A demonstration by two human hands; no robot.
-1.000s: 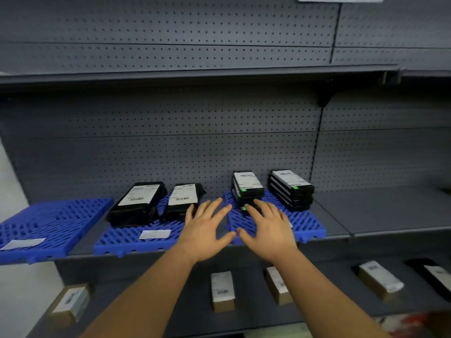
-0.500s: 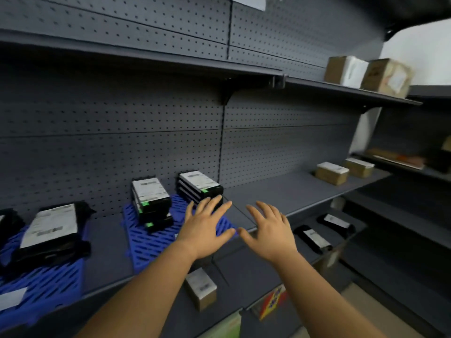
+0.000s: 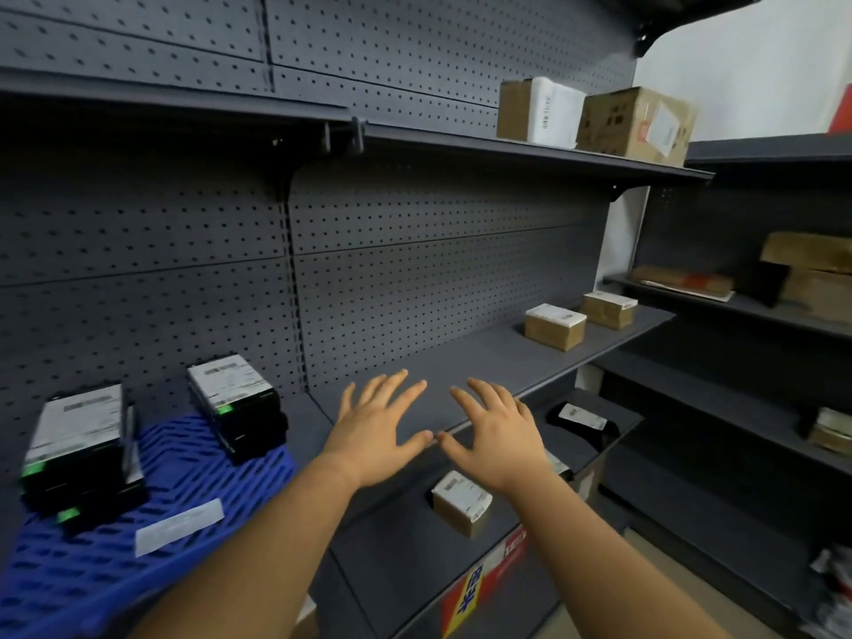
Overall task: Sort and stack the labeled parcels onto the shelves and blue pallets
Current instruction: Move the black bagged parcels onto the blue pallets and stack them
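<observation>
Both hands were empty, fingers spread wide. The left hand [image 3: 375, 433] and right hand [image 3: 500, 438] hung side by side, thumbs almost touching, just right of the blue pallet [image 3: 152, 541]. Two stacks of black parcels [image 3: 233, 403] already sat on the pallet. Right of it, brown boxes [image 3: 553, 326] sat far along the shelf [image 3: 461, 357]. Below the pallet's shelf, a small box [image 3: 461, 502] lay alone, so sorting looked partly done.
</observation>
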